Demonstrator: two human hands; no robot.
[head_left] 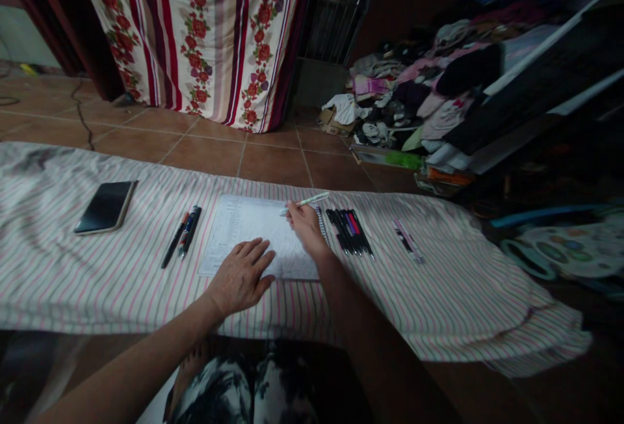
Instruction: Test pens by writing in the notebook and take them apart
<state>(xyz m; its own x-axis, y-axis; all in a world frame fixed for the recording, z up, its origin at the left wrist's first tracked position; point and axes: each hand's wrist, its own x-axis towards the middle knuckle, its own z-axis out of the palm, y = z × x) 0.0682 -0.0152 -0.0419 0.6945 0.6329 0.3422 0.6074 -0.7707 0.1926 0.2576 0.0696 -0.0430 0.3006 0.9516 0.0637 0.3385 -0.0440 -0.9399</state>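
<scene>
Near the middle of the striped cloth (121, 294), I have a printed sheet (258, 235) lying flat, with a spiral binding (322, 225) along its right side; from this feed, I cannot tell whether it is a notebook page. The work showing on my screen is pen on paper. The right hand (305, 229) has its fingers closed around a pale green pen (305, 201), gripped close to the tip, over the far part of the sheet. I cannot make out whether the tip touches the paper. The left hand (240, 276) lies open on the near part of the sheet, fingers spread, holding nothing.

Left of the sheet, I see a small group of dark pens (182, 235), and farther along, near the far edge of the cloth, a smartphone (104, 207) lies with its screen up. Just right of the binding sits a tight row of black and coloured pens (348, 232), with a couple of pink and dark pens (408, 240) well beyond it. Past the far edge of the cloth are brown floor tiles (273, 160), a floral striped curtain (195, 34) and a heap of clothes (419, 92).
</scene>
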